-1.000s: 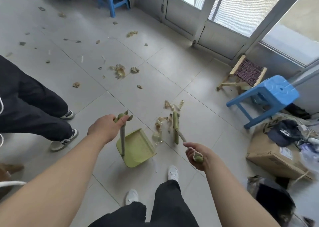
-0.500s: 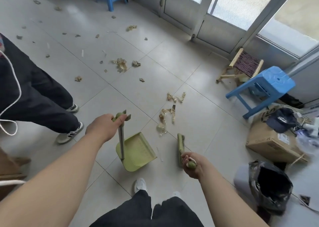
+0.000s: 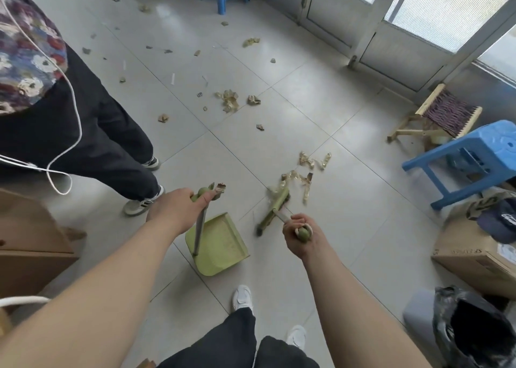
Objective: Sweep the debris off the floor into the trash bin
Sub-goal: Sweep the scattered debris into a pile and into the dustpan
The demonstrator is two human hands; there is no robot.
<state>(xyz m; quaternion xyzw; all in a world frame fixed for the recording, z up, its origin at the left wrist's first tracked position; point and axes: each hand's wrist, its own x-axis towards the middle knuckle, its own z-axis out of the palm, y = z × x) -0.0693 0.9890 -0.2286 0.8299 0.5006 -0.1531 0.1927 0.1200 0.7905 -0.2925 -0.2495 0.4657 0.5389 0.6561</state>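
On the floor (image 3: 321, 93), left hand (image 3: 174, 209) clenched the dustpan (image 3: 220, 244) handle, right hand (image 3: 300, 235) clenched the broom (image 3: 275, 209) by the debris (image 3: 296, 180); sweeping step, next probably needed a pull toward the dustpan.

The broom head (image 3: 275, 208) is smeared by motion blur, so its bristles and the debris (image 3: 290, 177) touching it cannot be told apart. The right hand (image 3: 301, 237) covers most of the broom handle (image 3: 280, 217), and the left hand (image 3: 176, 214) hides the top of the dustpan handle (image 3: 199, 228). The trash bin (image 3: 418, 314) runs off the bottom right corner. A bystander (image 3: 83, 133) is cut off at the left edge. The farthest specks on the floor are too small to identify.
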